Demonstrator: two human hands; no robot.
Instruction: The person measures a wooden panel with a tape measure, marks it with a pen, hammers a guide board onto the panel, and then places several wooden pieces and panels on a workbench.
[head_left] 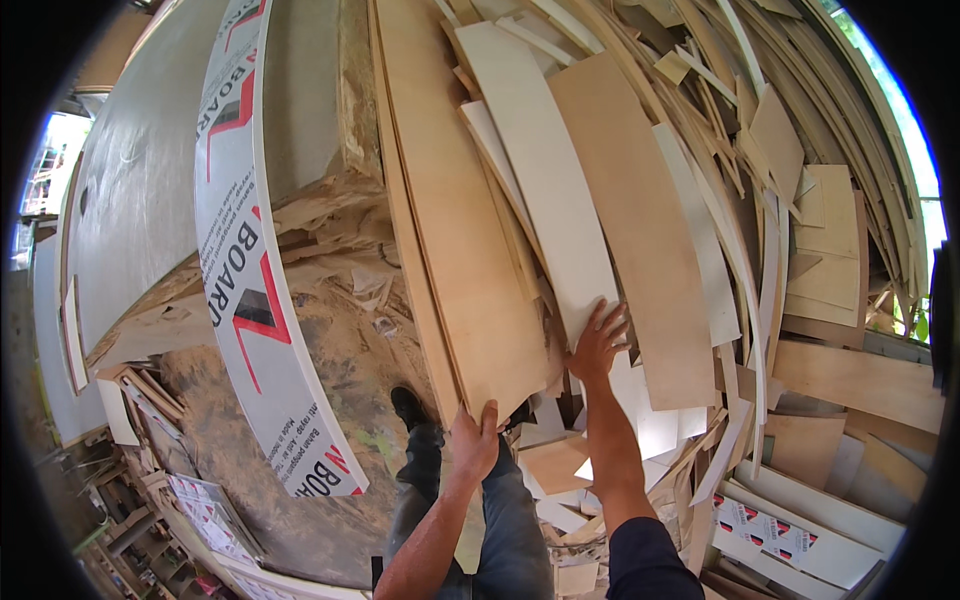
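Nearest me, the left hand clamps the lower end of a long tan plywood panel; apart from it, the right hand rests spread on the adjacent long white board. I judge one-handed pulling could twist the panel, dislodging the jumbled brown wooden offcuts beyond.

Left hand low centre, closed in a grip, thumb up on its right side; bare forearm angling in from bottom edge. Right hand higher, further out, back up, fingers spread, arm stretched forward, dark sleeve at elbow. Legs below, slightly apart.
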